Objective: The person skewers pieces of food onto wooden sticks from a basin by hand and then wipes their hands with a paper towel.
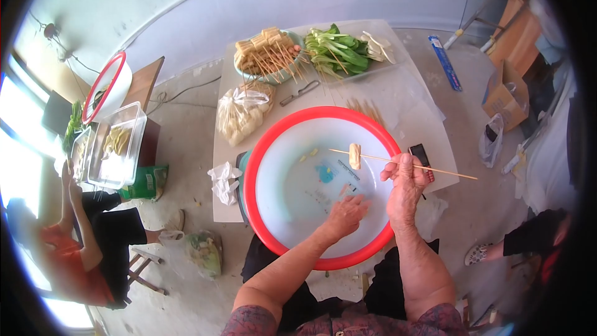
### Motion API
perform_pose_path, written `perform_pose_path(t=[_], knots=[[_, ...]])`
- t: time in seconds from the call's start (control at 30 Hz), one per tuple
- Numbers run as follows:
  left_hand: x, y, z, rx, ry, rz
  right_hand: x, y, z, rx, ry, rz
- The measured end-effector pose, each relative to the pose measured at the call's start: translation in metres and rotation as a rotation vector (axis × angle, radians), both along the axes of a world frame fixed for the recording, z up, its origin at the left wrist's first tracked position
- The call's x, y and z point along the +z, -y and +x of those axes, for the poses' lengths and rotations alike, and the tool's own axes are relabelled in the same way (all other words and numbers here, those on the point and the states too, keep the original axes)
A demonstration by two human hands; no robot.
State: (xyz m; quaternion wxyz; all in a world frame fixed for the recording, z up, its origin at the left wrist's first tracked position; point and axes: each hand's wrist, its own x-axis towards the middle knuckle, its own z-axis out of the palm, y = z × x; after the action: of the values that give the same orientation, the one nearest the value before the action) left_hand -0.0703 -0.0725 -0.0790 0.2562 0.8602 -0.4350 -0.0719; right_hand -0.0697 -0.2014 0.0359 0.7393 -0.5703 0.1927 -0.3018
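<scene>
Right hand (pixel 407 180): fingers pinched on a thin wooden skewer (pixel 448 174), held above the right side of the basin. Skewer runs roughly sideways; one pale, rolled food piece (pixel 355 156) is threaded near its left end, over the basin interior. Left hand (pixel 348 213): low over the basin, fingers partly spread, blurred; can't tell if it grips anything.

Below both hands: big white basin (pixel 292 193) with red rim, a few small yellowish bits (pixel 309 154) inside, blue print on the bottom. Dark phone-like object (pixel 420 155) just beyond the right hand, on the tabletop (pixel 413 102).

Beyond the basin, on the tabletop: bunch of bare skewers (pixel 365 111) near the rim; metal peeler-like tool (pixel 300 93); plastic bag of pale food (pixel 239 115) on the left; bowl (pixel 249 73) heaped with loaded skewers (pixel 267 53); leafy greens (pixel 342 50) to its right, in a clear tray. Crumpled white plastic (pixel 224 182) at the tabletop's left edge.

Further out: seated person in orange (pixel 68 255) at far left, hands near clear containers (pixel 116 146). Blue box (pixel 445 62) and open cardboard box (pixel 507 96) on the floor, right side.
</scene>
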Motion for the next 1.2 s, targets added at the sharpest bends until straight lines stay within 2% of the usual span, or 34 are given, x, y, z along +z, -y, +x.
perform_pose_path(t=[0.07, 0.2, 0.27, 0.4, 0.5, 0.6, 0.67, 0.7, 0.77, 0.8, 0.87, 0.93, 0.97, 1.03, 1.07, 1.13, 1.2], knots=[[0.010, 0.000, -0.003, 0.018, -0.168, 0.033, 0.000, 0.000, 0.000, -0.005, 0.013, 0.035], [-0.003, 0.007, -0.008, -0.050, -0.194, 0.112, 0.001, 0.002, 0.001, -0.009, 0.013, 0.062], [-0.014, 0.011, -0.015, -0.049, -0.306, 0.006, 0.002, 0.002, 0.002, -0.030, 0.005, 0.060], [-0.024, 0.014, -0.023, -0.042, -0.333, -0.034, -0.002, 0.002, 0.006, -0.016, 0.016, 0.102], [-0.038, 0.015, -0.017, -0.101, -0.376, 0.047, 0.000, -0.001, 0.007, 0.038, -0.005, 0.125], [-0.015, 0.014, -0.016, -0.072, -0.447, 0.147, 0.005, -0.005, 0.012, 0.041, -0.019, 0.151], [0.006, 0.013, -0.014, 0.058, -0.595, 0.188, 0.006, -0.007, 0.015, 0.042, -0.006, 0.183], [0.007, 0.012, -0.012, 0.064, -0.590, 0.186, 0.006, -0.009, 0.017, 0.049, 0.000, 0.184], [0.007, 0.013, -0.009, 0.308, -0.607, 0.044, 0.006, -0.009, 0.020, 0.059, 0.030, 0.218], [0.006, 0.011, -0.002, 0.312, -0.605, 0.040, 0.006, -0.009, 0.022, 0.064, 0.032, 0.216], [0.012, 0.001, 0.024, 0.456, -0.583, -0.251, 0.006, -0.011, 0.027, 0.061, 0.094, 0.244], [0.039, -0.016, 0.047, 0.578, -0.922, -0.492, 0.007, -0.011, 0.031, 0.080, 0.118, 0.259], [0.054, -0.027, 0.056, 0.580, -0.921, -0.498, 0.007, -0.011, 0.033, 0.094, 0.138, 0.274], [0.079, -0.044, 0.070, 0.722, -1.072, -0.752, 0.005, -0.010, 0.036, 0.106, 0.140, 0.297], [0.087, -0.045, 0.074, 0.724, -1.073, -0.761, 0.003, -0.010, 0.038, 0.114, 0.141, 0.326], [0.097, -0.052, 0.081, 0.881, -1.083, -1.096, 0.001, -0.014, 0.042, 0.121, 0.140, 0.315], [0.100, -0.060, 0.089, 0.869, -1.128, -1.187, 0.001, -0.015, 0.049, 0.146, 0.153, 0.292]])
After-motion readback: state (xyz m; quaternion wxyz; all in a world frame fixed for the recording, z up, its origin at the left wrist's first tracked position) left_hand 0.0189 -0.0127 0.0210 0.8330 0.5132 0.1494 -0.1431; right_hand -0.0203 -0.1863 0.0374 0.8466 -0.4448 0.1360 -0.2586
